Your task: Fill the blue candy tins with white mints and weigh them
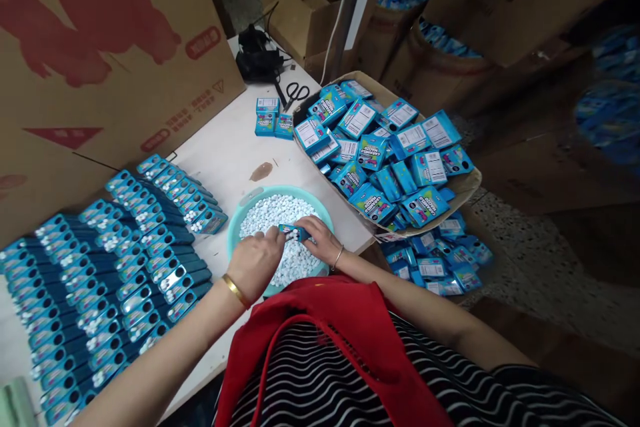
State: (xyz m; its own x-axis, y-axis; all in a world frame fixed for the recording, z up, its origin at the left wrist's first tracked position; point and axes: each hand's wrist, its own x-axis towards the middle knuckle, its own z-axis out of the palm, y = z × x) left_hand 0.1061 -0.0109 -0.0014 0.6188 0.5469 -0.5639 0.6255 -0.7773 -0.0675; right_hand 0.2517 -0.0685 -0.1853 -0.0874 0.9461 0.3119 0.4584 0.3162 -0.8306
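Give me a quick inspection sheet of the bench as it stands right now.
Surface: pale table, a brown stain near the basin.
Job's things: teal basin of small white pellets; small blue box held over it.
Clutter: rows of filled blue boxes at left; cardboard tray heaped with blue boxes; three boxes standing apart; scissors.
Hands: left hand and right hand both on the small blue box.
Cables: black device with a cord at the far edge.
Surroundings: cardboard cartons behind; more blue boxes on the floor.
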